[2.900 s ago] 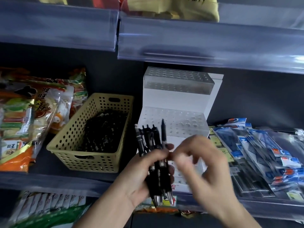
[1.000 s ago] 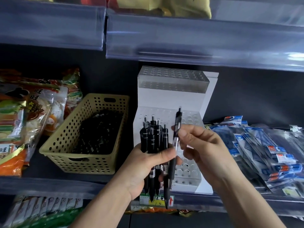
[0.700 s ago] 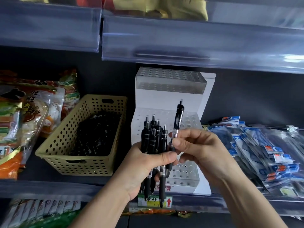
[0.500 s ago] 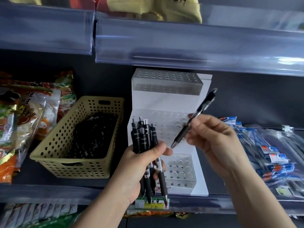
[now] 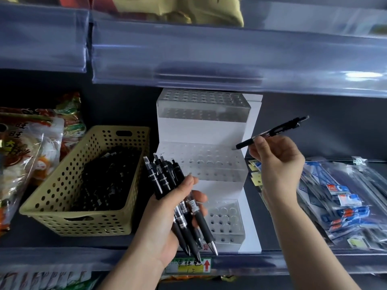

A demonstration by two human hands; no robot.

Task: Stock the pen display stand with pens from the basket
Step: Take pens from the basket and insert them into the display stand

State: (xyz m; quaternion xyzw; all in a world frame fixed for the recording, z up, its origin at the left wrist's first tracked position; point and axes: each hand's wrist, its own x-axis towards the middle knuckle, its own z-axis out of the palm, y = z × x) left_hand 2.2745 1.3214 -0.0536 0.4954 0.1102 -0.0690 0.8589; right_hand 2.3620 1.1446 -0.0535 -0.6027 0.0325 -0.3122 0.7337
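A white three-tier pen display stand [image 5: 201, 130] with clear perforated tiers stands at the back of the shelf; no pens show in its holes. Left of it sits a yellow perforated basket [image 5: 69, 174] heaped with black pens [image 5: 109, 176]. My left hand [image 5: 159, 222] grips a bundle of several black pens [image 5: 173, 197] in front of the stand's lower tiers. My right hand [image 5: 276, 158] pinches a single black pen [image 5: 272, 132], held slanted with its tip pointing down-left just above the right end of the middle tier.
Snack bags [image 5: 27, 155] lie left of the basket. Packaged stationery in clear blue-printed sleeves [image 5: 339, 197] is stacked right of the stand. A clear plastic shelf lip [image 5: 209, 49] overhangs close above the stand. A price label [image 5: 188, 266] sits on the front rail.
My right hand drew one pen out of the bundle, lifted it and swung it right toward the stand's middle tier. The left hand lowered the bundle slightly.
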